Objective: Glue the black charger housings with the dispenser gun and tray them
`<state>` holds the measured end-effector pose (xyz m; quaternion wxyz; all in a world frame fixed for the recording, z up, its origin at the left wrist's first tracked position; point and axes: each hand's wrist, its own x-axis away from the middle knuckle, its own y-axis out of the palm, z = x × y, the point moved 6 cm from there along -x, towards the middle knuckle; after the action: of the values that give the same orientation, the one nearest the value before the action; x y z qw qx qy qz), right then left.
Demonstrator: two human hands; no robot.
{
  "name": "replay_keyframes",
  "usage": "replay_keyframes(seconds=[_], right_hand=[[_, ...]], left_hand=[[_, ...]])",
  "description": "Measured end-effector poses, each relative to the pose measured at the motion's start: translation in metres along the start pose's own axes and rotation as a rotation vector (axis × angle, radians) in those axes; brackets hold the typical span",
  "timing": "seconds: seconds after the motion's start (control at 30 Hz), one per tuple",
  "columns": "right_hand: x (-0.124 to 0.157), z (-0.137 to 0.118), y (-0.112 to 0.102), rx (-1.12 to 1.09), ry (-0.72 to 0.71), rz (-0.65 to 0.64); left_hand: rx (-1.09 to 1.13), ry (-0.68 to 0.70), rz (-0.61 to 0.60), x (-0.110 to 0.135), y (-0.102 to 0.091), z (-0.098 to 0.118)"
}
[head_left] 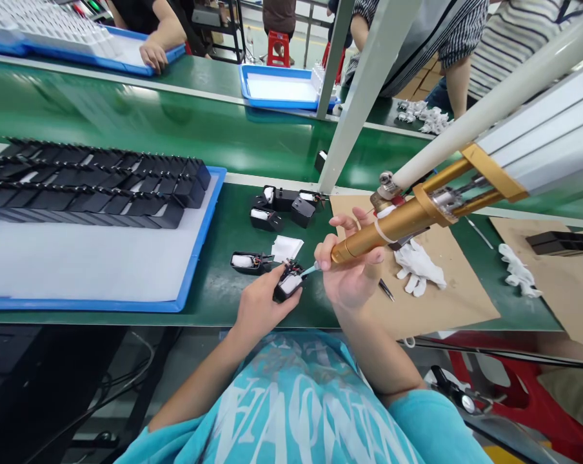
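Unit (289, 283) at table (315, 301), gripped in left hand (260, 303); dispenser (393, 229) gripped in right hand (352, 280), nozzle (311, 269) at unit's open top. Apparent step: dispensing inside. Needed next: steady unit, fine nozzle control. Tray (202, 238) left of hands; glove (420, 264) to right.
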<state>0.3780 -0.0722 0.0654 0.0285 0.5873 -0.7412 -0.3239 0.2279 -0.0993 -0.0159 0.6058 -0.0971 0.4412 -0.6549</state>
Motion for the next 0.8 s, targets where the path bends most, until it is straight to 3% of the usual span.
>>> replay_keyframes(seconds=[0.4, 0.53, 0.8], right_hand=[[0.002, -0.001, 0.001, 0.015, -0.027, -0.009], [0.001, -0.003, -0.001, 0.049, -0.035, 0.003], [0.002, -0.003, -0.004, 0.040, -0.022, 0.000]], left_hand=[[-0.049, 0.008, -0.005, 0.001, -0.003, 0.000], [-0.030, -0.023, -0.108, 0.002, 0.006, -0.005], [0.350, -0.176, -0.362, -0.004, 0.013, -0.011]])
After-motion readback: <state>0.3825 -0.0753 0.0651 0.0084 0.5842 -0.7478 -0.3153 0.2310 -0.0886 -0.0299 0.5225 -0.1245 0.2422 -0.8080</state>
